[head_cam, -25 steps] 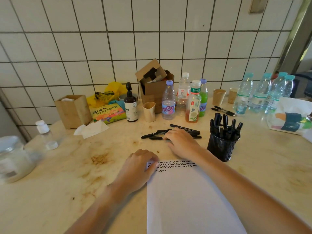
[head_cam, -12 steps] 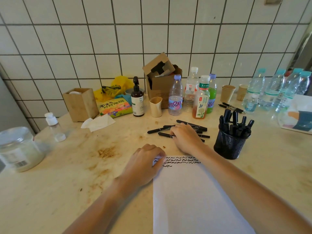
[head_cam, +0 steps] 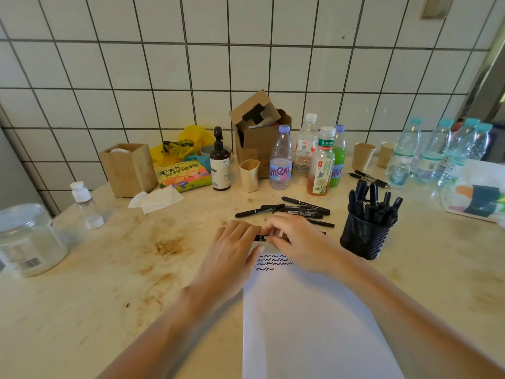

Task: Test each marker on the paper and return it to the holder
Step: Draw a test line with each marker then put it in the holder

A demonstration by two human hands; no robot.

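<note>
A white sheet of paper [head_cam: 311, 324] lies in front of me, with rows of black squiggles [head_cam: 272, 262] near its top edge. Just above that edge both hands hold one black marker [head_cam: 262, 238] lying crosswise: my left hand [head_cam: 235, 250] grips its left end and my right hand [head_cam: 297, 239] grips the rest, hiding most of it. Several loose black markers [head_cam: 297, 210] lie on the counter beyond my hands. A black mesh holder [head_cam: 364, 236] with several markers standing in it sits to the right of my right hand.
Bottles [head_cam: 317, 160], a paper cup [head_cam: 249, 175], a pump bottle [head_cam: 220, 165] and a cardboard box [head_cam: 258, 135] line the tiled wall. Water bottles [head_cam: 437, 154] stand far right, a wooden box [head_cam: 128, 168] and a clear jar [head_cam: 27, 239] on the left. Two pens [head_cam: 369, 178] lie behind the holder.
My right hand has drawn back from the loose markers with one marker. My left hand left the paper's corner and joined it on that marker.
</note>
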